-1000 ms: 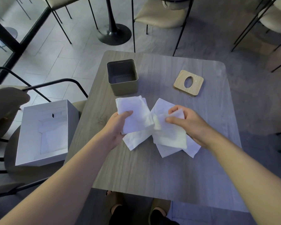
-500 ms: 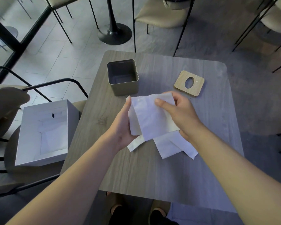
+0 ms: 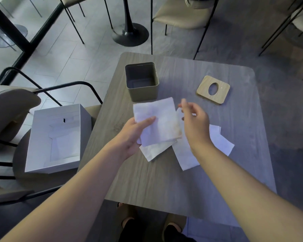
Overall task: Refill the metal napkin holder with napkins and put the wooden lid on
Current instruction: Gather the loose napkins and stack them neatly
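Observation:
The square metal napkin holder (image 3: 142,93) stands open and looks empty at the table's far left. To its right lies the wooden lid (image 3: 213,89) with an oval hole, flat on the table. My left hand (image 3: 136,132) holds a folded white napkin stack (image 3: 162,122) just in front of the holder, thumb on top. My right hand (image 3: 195,122) hovers beside the stack's right edge, fingers apart and holding nothing. Loose white napkins (image 3: 220,142) lie on the table under and right of my hands.
A white open box (image 3: 59,137) rests on the chair seat at the left of the grey wooden table (image 3: 164,180). Chairs and a black table base (image 3: 129,34) stand beyond the far edge. My feet show below the near edge.
My right hand folded a napkin onto the stack in my left hand, then let go and drew slightly right. The stack now lies flatter in my left hand.

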